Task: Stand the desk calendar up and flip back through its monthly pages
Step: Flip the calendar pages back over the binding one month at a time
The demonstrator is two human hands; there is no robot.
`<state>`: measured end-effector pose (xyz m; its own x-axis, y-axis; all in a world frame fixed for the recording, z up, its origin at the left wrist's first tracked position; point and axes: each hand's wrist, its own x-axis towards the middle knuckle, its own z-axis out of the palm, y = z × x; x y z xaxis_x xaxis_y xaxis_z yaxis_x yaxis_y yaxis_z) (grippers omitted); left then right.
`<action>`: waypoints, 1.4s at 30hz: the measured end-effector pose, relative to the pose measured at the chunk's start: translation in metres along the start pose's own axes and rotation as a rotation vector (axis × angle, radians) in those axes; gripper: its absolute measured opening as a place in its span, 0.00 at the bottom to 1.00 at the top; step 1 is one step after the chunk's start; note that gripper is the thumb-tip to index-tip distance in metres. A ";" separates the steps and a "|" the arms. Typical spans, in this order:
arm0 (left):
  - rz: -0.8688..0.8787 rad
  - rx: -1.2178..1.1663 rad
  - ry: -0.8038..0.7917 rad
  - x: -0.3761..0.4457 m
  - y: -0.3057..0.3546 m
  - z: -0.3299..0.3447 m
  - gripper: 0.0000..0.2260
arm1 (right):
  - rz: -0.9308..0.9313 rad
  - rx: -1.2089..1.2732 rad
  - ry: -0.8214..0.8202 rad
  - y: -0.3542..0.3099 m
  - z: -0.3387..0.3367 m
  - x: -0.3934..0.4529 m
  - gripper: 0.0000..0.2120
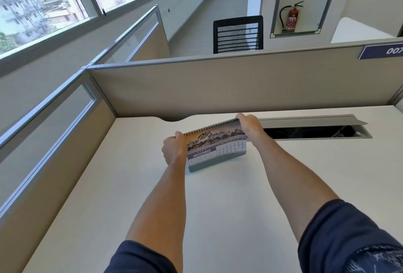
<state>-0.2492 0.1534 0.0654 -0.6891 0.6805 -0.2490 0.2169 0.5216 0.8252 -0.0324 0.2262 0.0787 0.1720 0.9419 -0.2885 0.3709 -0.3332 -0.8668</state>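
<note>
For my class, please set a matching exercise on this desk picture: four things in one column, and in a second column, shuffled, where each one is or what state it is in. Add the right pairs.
Things
1. desk calendar
2. left hand
3. fire extinguisher
4. cable flap

Places or states
A. raised open at the back of the desk
B. standing in a wall niche
C. showing the December page
D. holding the calendar's left end

Pairs: 1-C, 2-D, 3-B, 4-A
</note>
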 end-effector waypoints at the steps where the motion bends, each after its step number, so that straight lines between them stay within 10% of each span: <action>1: 0.002 0.021 -0.006 0.001 0.000 0.000 0.19 | 0.000 -0.032 0.006 -0.001 0.000 0.000 0.14; 16: 0.081 0.217 0.047 -0.002 -0.011 0.002 0.34 | -0.052 -0.204 0.187 0.008 -0.003 -0.005 0.19; 42: 0.244 0.155 0.035 -0.008 -0.035 0.005 0.28 | -0.113 -0.173 0.197 0.005 -0.005 -0.010 0.06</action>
<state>-0.2477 0.1322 0.0356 -0.6260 0.7792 -0.0326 0.4807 0.4184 0.7706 -0.0282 0.2155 0.0794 0.2883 0.9529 -0.0943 0.5451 -0.2443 -0.8020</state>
